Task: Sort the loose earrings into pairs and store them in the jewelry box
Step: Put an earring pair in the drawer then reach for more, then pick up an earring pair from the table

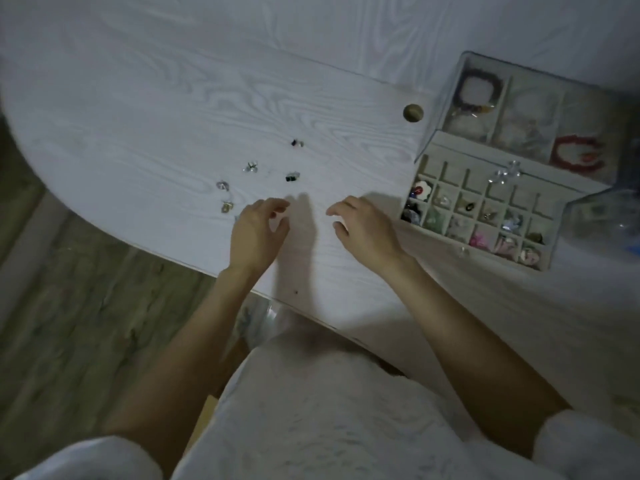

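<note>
Fingers of the left hand hang loosely curled above the tabletop with nothing between them, and those of the right hand are likewise relaxed and slightly bent, holding nothing; the two hands hover near the front edge, apart from each other, with their shadows falling between them.

Beneath them spreads the white wood-grain table, which has a round cable hole towards the back.

On its right side stands the grey jewelry box with a clear lid. Its rear section has larger compartments, one with a dark beaded bracelet and another with a red bracelet. Its front section is a pulled-out tray of small square cells, several of them already holding small coloured pieces, too blurred to tell apart; the back row of cells looks mostly bare. This tray lies just beside the right hand.

Loose earrings lie scattered on the table, beyond and to the left of the left hand: a dark earring farthest back, a silvery clear earring, a dark green earring, a pale grey earring, and a small golden earring nearest the left hand. All are apart from each other and none touches a hand.
</note>
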Demonstrator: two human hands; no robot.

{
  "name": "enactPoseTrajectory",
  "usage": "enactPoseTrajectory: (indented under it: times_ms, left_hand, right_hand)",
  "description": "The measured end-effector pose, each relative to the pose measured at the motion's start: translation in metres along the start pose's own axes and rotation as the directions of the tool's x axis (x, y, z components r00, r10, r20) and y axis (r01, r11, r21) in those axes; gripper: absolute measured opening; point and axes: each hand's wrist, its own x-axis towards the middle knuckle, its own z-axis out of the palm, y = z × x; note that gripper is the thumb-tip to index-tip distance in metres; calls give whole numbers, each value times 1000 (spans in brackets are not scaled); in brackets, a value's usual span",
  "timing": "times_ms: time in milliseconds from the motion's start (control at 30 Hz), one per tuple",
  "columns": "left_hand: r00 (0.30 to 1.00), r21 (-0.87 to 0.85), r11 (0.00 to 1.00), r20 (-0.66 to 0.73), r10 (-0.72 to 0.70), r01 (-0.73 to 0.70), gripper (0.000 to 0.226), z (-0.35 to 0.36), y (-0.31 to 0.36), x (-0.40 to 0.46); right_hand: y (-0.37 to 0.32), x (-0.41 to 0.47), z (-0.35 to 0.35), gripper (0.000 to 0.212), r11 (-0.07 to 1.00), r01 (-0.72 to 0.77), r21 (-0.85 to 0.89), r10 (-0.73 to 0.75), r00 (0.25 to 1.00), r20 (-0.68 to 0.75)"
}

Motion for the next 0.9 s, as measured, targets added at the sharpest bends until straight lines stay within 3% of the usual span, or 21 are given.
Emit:
enactPoseTrajectory:
  times_ms: [233,533,900]
  left_hand:
    - [994,-11,996,67,-89,90,30,-4,-19,72]
    - [995,-45,999,95,-5,9,15,3,-22,87]
    - [979,103,975,76,191,-198,10,20,-10,80]
  right_hand:
    - [-26,88,31,35,992,-124,12,124,992,0]
    - [-26,105,36,11,987,-154,47,157,986,-61]
    - [-18,72,34,12,996,-79,-36,76,994,-84]
